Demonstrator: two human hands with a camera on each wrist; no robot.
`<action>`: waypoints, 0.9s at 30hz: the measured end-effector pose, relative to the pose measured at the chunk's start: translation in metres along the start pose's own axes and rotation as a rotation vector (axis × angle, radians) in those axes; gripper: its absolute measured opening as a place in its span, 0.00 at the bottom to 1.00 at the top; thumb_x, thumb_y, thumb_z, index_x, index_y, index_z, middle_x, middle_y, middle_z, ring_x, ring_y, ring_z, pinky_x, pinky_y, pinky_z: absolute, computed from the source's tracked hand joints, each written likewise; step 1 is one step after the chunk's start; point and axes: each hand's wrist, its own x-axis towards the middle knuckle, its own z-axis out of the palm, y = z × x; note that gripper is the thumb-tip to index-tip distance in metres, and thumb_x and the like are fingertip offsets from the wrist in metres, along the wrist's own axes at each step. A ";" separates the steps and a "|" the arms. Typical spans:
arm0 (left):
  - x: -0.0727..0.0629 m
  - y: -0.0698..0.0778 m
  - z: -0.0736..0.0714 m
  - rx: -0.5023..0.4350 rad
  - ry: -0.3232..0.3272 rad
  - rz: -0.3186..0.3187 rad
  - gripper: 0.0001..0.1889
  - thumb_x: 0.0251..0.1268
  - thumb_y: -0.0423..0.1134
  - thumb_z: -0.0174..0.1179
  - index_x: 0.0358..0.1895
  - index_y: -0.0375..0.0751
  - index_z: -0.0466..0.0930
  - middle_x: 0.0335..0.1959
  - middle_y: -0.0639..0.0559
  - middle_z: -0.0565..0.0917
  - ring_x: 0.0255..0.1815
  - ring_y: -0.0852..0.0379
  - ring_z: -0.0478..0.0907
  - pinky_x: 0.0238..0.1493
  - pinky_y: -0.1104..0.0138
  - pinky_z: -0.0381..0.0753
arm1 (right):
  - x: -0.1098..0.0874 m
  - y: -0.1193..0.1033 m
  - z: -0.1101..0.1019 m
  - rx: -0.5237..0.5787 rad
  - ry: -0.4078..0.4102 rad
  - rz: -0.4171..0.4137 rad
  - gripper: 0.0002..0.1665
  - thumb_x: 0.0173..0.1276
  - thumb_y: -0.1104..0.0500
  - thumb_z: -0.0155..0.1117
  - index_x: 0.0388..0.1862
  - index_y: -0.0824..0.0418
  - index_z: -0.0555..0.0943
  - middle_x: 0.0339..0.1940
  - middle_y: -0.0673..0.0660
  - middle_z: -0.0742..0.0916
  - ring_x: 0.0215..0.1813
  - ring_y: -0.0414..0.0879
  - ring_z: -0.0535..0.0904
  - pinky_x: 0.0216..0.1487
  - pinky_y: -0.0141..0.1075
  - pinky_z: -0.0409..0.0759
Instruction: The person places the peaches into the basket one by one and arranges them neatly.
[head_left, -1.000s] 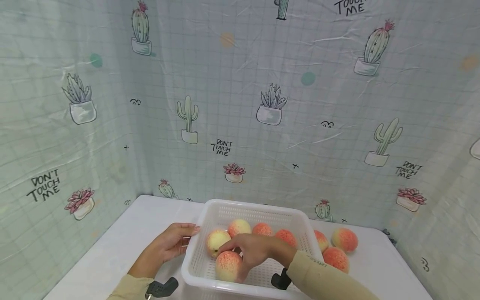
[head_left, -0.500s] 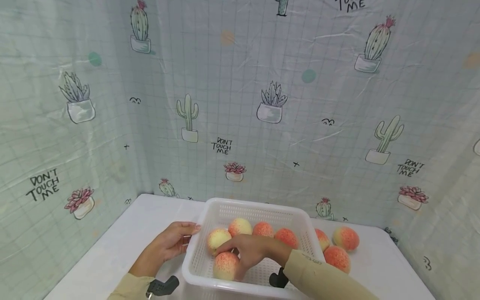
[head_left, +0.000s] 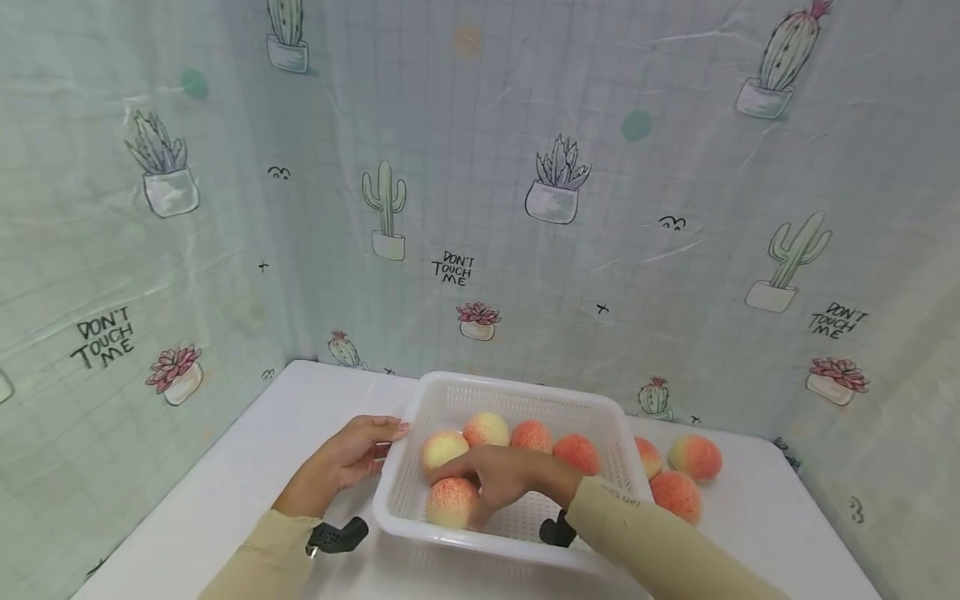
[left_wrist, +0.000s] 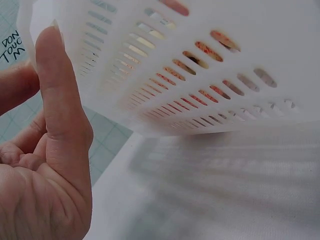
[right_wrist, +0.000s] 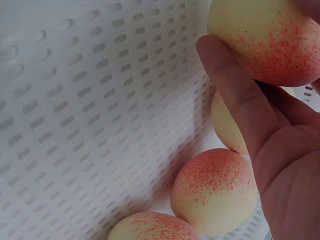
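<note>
A white perforated plastic basket [head_left: 525,389] stands on the table with several red-and-yellow peaches in it. My left hand [head_left: 345,458] pinches its left rim; the left wrist view shows the thumb [left_wrist: 60,100] along the outside of the slotted wall. Inside the basket, my right hand [head_left: 502,475] grips a peach [head_left: 452,502] at the near left. This peach [right_wrist: 270,42] is between thumb and fingers at the upper right of the right wrist view. Around that hand lie a yellowish peach [head_left: 442,451], another at the back [head_left: 486,429] and redder ones [head_left: 577,454].
Right of the basket, outside it, several peaches [head_left: 677,497] lie on the white table [head_left: 772,517]. A curtain [head_left: 480,208] printed with cacti surrounds the table at the back and sides. Black wrist camera mounts [head_left: 339,535] sit on both sleeves.
The gripped peach has shifted slightly left inside the basket, and my right hand still holds it. My left hand stays on the rim. The head view has tilted down, so everything appears higher.
</note>
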 end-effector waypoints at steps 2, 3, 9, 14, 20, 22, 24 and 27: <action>-0.001 -0.001 0.000 0.002 0.001 -0.015 0.22 0.74 0.41 0.65 0.64 0.31 0.79 0.49 0.51 0.89 0.48 0.54 0.86 0.49 0.58 0.91 | 0.001 0.000 0.002 -0.008 -0.011 0.006 0.45 0.53 0.63 0.82 0.72 0.47 0.78 0.58 0.38 0.84 0.50 0.30 0.75 0.55 0.25 0.77; -0.002 -0.001 0.000 0.003 0.001 -0.021 0.23 0.74 0.41 0.65 0.64 0.31 0.79 0.49 0.50 0.89 0.48 0.55 0.86 0.49 0.58 0.91 | 0.002 -0.001 0.003 -0.011 -0.015 0.007 0.45 0.53 0.63 0.81 0.72 0.47 0.78 0.57 0.38 0.84 0.50 0.31 0.75 0.54 0.25 0.77; 0.002 0.005 0.000 0.007 0.052 -0.043 0.24 0.74 0.41 0.65 0.66 0.31 0.77 0.49 0.50 0.88 0.48 0.54 0.85 0.48 0.60 0.91 | 0.006 -0.005 0.000 -0.026 -0.021 0.027 0.43 0.56 0.64 0.77 0.72 0.45 0.78 0.55 0.39 0.83 0.51 0.34 0.75 0.55 0.27 0.77; 0.007 0.008 0.002 -0.012 0.046 -0.056 0.23 0.73 0.39 0.65 0.65 0.31 0.77 0.48 0.50 0.88 0.47 0.54 0.86 0.48 0.59 0.91 | 0.005 -0.008 -0.003 -0.027 -0.018 0.059 0.43 0.58 0.66 0.76 0.73 0.44 0.77 0.58 0.40 0.84 0.52 0.36 0.76 0.59 0.30 0.77; 0.010 0.009 0.003 -0.025 0.037 -0.060 0.22 0.73 0.38 0.65 0.64 0.31 0.79 0.47 0.51 0.89 0.47 0.54 0.86 0.49 0.57 0.91 | 0.005 -0.011 -0.004 -0.065 -0.019 0.072 0.41 0.61 0.62 0.78 0.74 0.44 0.76 0.59 0.43 0.85 0.52 0.35 0.76 0.59 0.30 0.78; 0.009 0.009 0.002 -0.029 0.037 -0.062 0.22 0.73 0.39 0.65 0.64 0.32 0.79 0.47 0.51 0.89 0.47 0.54 0.86 0.49 0.58 0.91 | 0.006 -0.012 -0.004 -0.074 -0.026 0.071 0.41 0.62 0.61 0.78 0.74 0.43 0.76 0.59 0.43 0.86 0.52 0.34 0.76 0.58 0.29 0.78; 0.008 0.010 0.001 -0.024 0.029 -0.059 0.22 0.73 0.39 0.65 0.64 0.32 0.78 0.46 0.52 0.89 0.47 0.54 0.86 0.48 0.59 0.91 | 0.007 -0.014 -0.005 -0.074 -0.033 0.070 0.42 0.62 0.61 0.79 0.74 0.44 0.76 0.60 0.44 0.86 0.51 0.34 0.76 0.56 0.28 0.78; 0.006 0.010 -0.001 -0.022 0.028 -0.057 0.21 0.73 0.39 0.65 0.64 0.32 0.78 0.46 0.53 0.88 0.46 0.55 0.85 0.47 0.61 0.91 | 0.007 -0.017 -0.007 -0.078 -0.042 0.050 0.41 0.62 0.61 0.79 0.74 0.45 0.76 0.64 0.45 0.86 0.53 0.34 0.77 0.57 0.28 0.79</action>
